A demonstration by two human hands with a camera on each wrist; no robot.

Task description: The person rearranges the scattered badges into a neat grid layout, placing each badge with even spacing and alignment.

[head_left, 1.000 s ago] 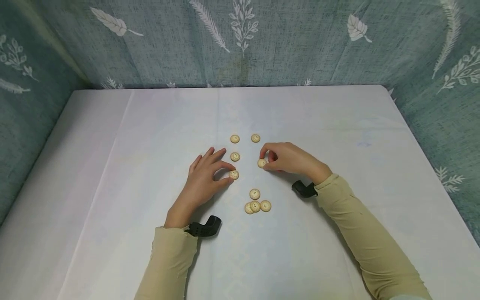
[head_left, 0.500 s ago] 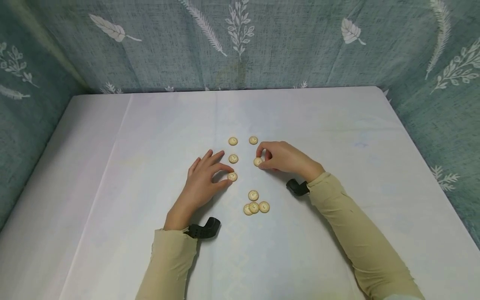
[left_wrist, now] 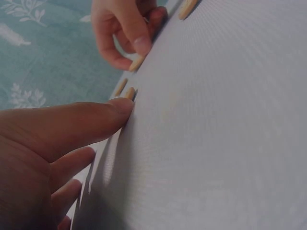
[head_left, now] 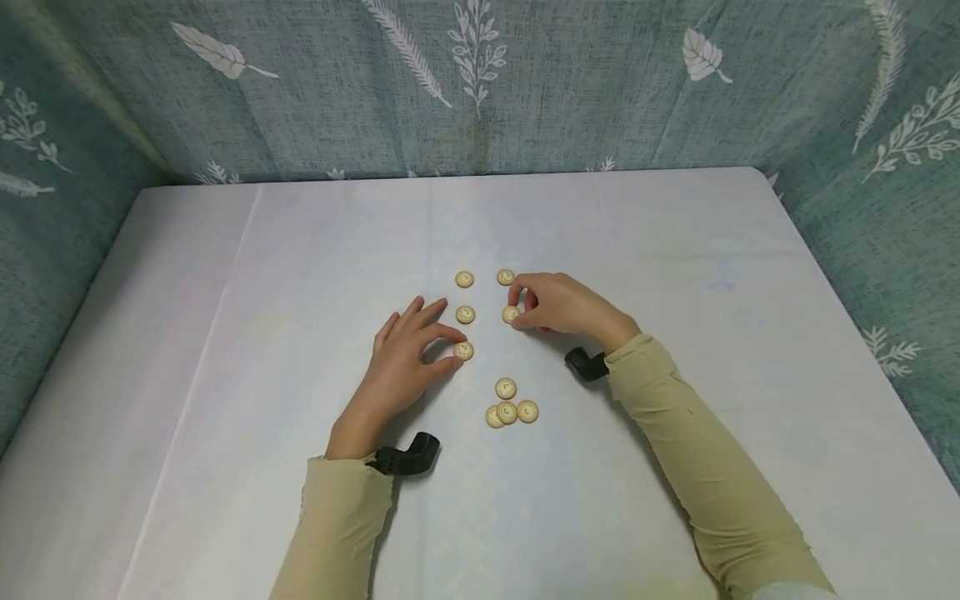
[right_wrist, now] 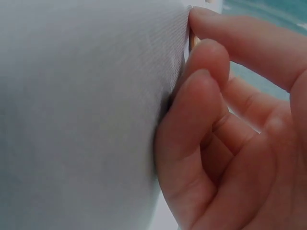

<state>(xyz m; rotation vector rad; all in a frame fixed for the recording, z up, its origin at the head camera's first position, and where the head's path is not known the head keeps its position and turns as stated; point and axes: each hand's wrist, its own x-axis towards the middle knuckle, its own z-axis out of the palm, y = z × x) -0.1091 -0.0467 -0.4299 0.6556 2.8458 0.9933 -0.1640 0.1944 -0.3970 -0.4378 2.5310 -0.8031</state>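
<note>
My left hand (head_left: 406, 360) pinches a round, pale yellow button (head_left: 464, 351) between thumb and forefinger on the white cloth, its other fingers spread. In the left wrist view, that button (left_wrist: 130, 93) shows at the thumb tip. To the right, my right hand (head_left: 564, 307) grips another button (head_left: 511, 314) by its edge, thumb and forefinger on either side. The right wrist view shows only a sliver of this button (right_wrist: 194, 41) behind the fingers. Beyond the left hand's button lie two more in a column, a middle button (head_left: 465, 315) and a far button (head_left: 464, 279).
A further button (head_left: 506, 277) lies just beyond the right hand's one. Nearer me is a small cluster: a single button (head_left: 506, 388) above several others, two of them overlapping (head_left: 507, 412). Green leaf-patterned curtain (head_left: 322, 100) hangs behind the white-covered table (head_left: 637, 500).
My right hand has slid its button a little left and away from me, closer to the far right button. My left hand keeps its pinch in the same place.
</note>
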